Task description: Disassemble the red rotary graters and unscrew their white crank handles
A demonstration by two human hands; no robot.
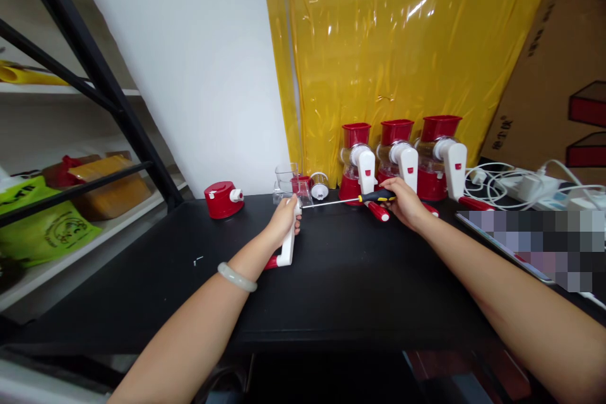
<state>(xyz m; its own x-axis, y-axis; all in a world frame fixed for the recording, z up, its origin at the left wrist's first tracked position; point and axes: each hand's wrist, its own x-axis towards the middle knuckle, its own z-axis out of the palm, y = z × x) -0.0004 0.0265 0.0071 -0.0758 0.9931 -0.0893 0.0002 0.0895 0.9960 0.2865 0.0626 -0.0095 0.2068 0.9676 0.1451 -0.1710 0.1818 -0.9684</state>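
Note:
My left hand (284, 219) is closed around a white crank handle (287, 246) with a red grip at its lower end. In my right hand (402, 201) is a screwdriver (331, 203) with a black and yellow handle, held level. Its shaft points left, and the tip meets the upper end of the crank by my left fingers; the exact contact is hidden. Behind my left hand stands a clear plastic housing (286, 178). A drum-shaped grater cylinder (319, 186) lies beside it. Farther left sits a red round base (220, 199) with a white knob.
Several assembled red and white rotary graters (398, 158) stand at the back right. White cables (502, 183) and a pixelated flat device (534, 243) lie on the right. Tiny screws (197, 260) rest on the black table (360, 290). A shelf rack (85, 76) borders the left.

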